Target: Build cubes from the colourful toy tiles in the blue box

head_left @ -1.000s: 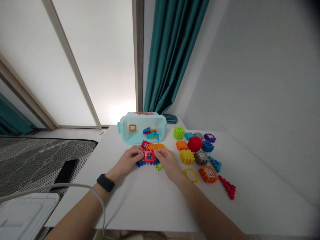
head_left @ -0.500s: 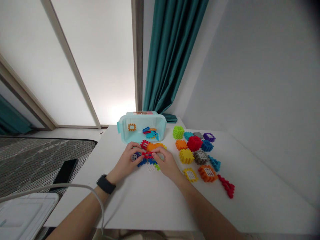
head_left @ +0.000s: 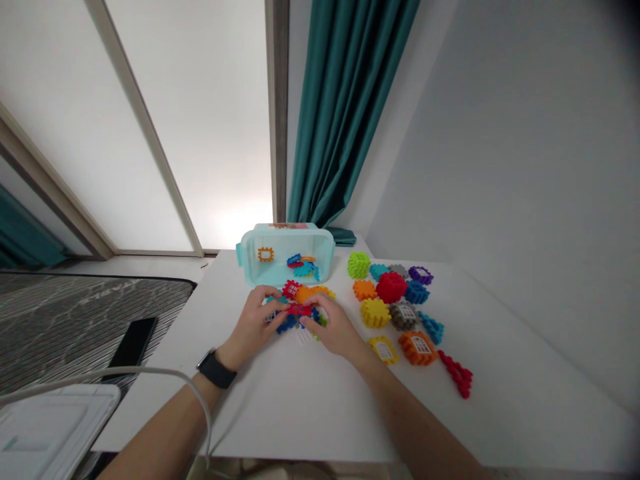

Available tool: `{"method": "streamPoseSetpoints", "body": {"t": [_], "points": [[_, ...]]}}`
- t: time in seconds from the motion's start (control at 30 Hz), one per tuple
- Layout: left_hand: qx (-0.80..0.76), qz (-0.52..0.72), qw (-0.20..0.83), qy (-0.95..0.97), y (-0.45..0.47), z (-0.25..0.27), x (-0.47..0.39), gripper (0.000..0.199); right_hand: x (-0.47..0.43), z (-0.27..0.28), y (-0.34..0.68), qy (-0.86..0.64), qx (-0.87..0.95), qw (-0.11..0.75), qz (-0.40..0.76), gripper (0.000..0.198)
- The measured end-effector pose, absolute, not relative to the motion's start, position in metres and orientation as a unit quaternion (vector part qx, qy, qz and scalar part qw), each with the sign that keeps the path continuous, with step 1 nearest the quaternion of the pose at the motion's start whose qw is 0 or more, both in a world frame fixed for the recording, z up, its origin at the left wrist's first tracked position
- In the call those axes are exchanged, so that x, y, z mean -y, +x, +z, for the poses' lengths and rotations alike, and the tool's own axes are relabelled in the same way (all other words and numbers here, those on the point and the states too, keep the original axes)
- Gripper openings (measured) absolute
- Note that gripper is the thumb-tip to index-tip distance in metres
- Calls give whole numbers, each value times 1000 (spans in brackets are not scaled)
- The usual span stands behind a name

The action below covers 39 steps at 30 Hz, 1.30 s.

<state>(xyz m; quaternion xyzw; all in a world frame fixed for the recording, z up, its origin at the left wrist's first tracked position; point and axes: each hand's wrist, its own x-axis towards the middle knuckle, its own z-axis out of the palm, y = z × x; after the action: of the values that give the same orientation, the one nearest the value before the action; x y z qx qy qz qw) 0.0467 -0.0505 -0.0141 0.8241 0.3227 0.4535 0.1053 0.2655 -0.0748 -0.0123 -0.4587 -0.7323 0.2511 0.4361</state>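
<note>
A red notched building piece (head_left: 299,309) is held between both hands, just above the white table. My left hand (head_left: 257,317) pinches its left end between thumb and fingers. On the other end, my right hand (head_left: 330,325) has its thumb and fingertips closed. Beneath and around the fingers lie blue notched pieces (head_left: 287,325), partly covered by the hands. Just beyond are a red window piece (head_left: 291,289) and an orange notched piece (head_left: 307,293). A bit of a green piece shows beside my right thumb.
A pale turquoise bin (head_left: 245,263) holding several loose pieces stands behind the hands. Several built blocks, among them a red one (head_left: 391,287) and an orange window one (head_left: 418,348), sit on the right of the table (head_left: 300,407). A white cable (head_left: 150,371) arches past my left forearm.
My right thumb has shifted slightly left and down along the red piece, which now looks more tilted. Both hands stay in the same place on the table.
</note>
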Motion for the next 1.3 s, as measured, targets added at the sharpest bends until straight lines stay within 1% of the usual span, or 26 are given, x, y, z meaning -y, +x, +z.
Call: {"method": "streamPoseSetpoints", "body": {"t": [0.17,0.3,0.33,0.43,0.5,0.63,0.83,1.13,1.3], "points": [[-322,444,104,830,48,-13,51,10,75,-16,264,-458,714,449,280,16],[-325,432,89,836,50,-15,49,10,74,-19,264,-460,714,456,265,26],[-330,427,89,837,51,-15,48,15,74,-18,264,-458,721,455,250,28],[-339,415,94,839,52,-16,48,41,73,-15,266,-441,747,453,207,32],[-340,411,97,840,52,-16,47,48,73,-13,268,-421,760,456,193,32],[-346,412,93,838,52,-16,46,47,73,-10,268,-395,776,460,172,28],[-359,422,88,828,51,-16,47,47,74,-12,267,-397,789,455,113,27],[-355,440,81,821,47,-16,46,42,77,-9,271,-350,845,398,-76,18],[-349,440,86,823,46,-17,46,42,77,-9,271,-347,849,388,-93,19]]}}
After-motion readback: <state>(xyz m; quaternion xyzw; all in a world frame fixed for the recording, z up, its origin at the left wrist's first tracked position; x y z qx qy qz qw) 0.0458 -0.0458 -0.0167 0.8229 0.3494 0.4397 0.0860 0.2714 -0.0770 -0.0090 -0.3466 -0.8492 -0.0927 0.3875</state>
